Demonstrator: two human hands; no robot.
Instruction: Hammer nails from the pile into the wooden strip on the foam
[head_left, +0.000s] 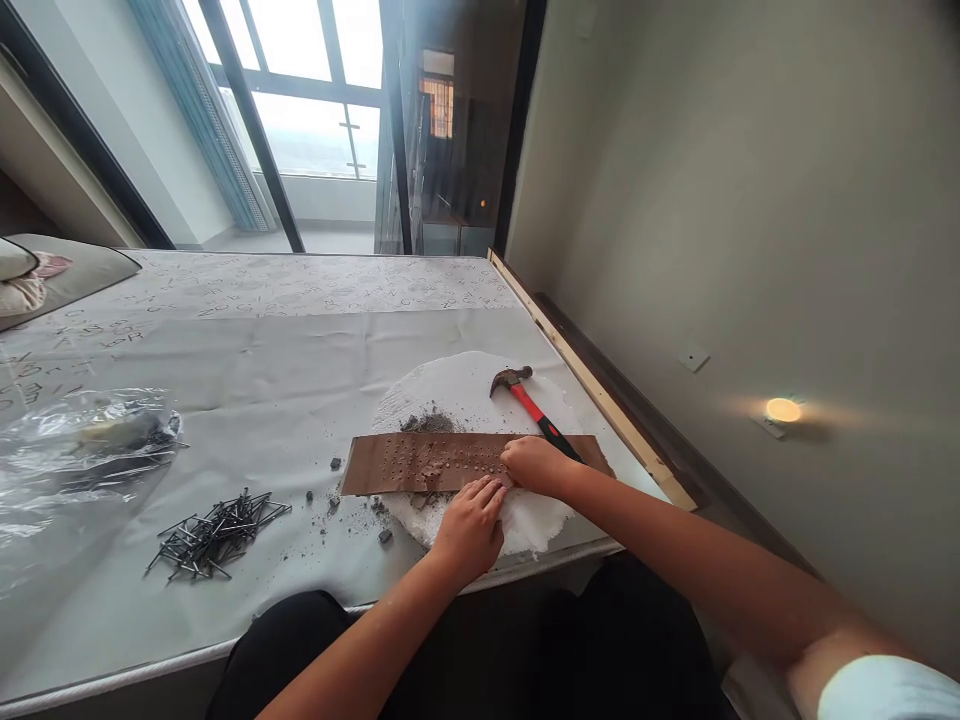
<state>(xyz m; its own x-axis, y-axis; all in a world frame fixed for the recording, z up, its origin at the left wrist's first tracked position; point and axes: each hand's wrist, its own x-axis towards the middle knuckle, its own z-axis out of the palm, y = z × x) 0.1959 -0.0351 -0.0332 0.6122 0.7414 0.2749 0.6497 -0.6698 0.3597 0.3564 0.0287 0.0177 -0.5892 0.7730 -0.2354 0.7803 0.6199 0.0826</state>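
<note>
A brown cardboard strip [397, 465] with rows of small round dots, which look like nail heads, lies across a white round slab [532, 520]. My left hand [469, 530] rests at the strip's near edge, its fingers stretched out and holding nothing. Just right of it, my right hand [536, 465] is closed over the strip, fingertips pressed together; whatever they pinch is too small or hidden to name. Beyond the right hand lies a claw hammer [531, 405] with a red and black handle, its lower end close to the hand. The cardboard surface is torn near its middle.
A heap of nails [214, 535] lies to the left on the grey sheet [300, 370]. Grey crumbs [431, 422] are scattered around the slab. A clear plastic bag [90, 450] lies farther left. A wooden rail [592, 380] runs along the right, beside the wall.
</note>
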